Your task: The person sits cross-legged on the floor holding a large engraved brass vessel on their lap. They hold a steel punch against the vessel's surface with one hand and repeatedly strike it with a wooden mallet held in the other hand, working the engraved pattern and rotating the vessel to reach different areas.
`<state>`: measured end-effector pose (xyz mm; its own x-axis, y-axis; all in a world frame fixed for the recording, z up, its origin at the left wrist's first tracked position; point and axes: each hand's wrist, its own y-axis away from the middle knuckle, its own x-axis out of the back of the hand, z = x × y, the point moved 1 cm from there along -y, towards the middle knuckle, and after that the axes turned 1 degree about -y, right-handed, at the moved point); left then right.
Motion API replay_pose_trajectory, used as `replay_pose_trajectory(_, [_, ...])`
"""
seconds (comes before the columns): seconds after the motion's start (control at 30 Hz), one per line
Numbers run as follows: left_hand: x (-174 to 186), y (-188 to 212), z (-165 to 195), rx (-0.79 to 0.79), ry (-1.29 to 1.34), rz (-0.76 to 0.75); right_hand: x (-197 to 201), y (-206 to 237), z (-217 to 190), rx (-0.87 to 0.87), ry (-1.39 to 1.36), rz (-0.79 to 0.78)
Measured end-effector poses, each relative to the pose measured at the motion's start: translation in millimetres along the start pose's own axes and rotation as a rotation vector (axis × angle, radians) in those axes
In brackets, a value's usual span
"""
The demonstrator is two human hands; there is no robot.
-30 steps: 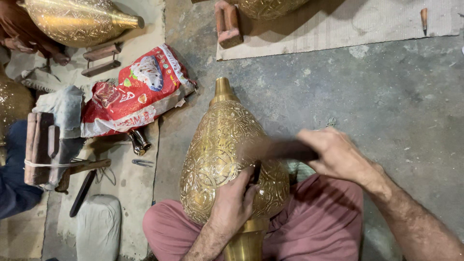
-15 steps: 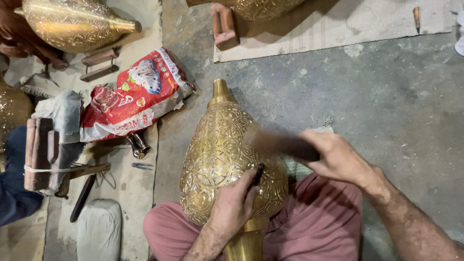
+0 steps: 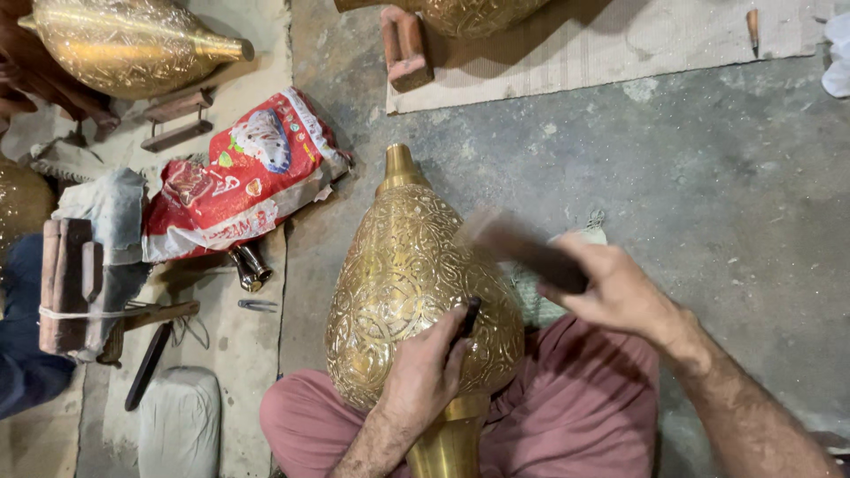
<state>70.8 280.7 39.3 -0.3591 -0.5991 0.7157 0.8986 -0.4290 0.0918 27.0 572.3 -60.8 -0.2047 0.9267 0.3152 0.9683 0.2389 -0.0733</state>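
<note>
The engraved brass vase (image 3: 416,283) lies at lower centre across the person's lap, long axis running up the frame, narrow neck toward the top. The left hand (image 3: 425,376) pinches a dark chisel (image 3: 467,317) against its embossed belly. The right hand (image 3: 620,292), to the right, is closed round a blurred hammer (image 3: 522,248) raised just above the chisel. A red printed bag (image 3: 239,181) lies on the concrete floor (image 3: 708,195) at upper left.
</note>
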Motion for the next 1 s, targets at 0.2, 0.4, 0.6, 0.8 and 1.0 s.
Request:
replay_pose_trajectory(0.2, [-1.7,-2.9,-3.9,0.238,-0.01,-0.177,-3.1,8.2,-2.2,-0.031,0.104,0.009])
replay_pose_trajectory(0.4, [-2.6,-1.5,-2.4,0.108,0.004,-0.107,-8.4,15.9,-10.1,0.127,0.21,0.045])
replay_pose_trajectory(0.6, [-1.9,-2.0,0.9,0.067,-0.124,-0.095,-8.7,12.1,-20.0,0.318,0.375,0.137])
replay_pose_trajectory(0.8, [0.2,-2.4,2.9,0.096,-0.093,-0.147,-10.2,16.7,-25.4,0.31,0.28,0.07])
replay_pose_trajectory(1.0, [-1.0,0.4,2.4,0.031,-0.004,-0.097,-16.7,22.9,-22.6,-0.071,-0.107,0.175])
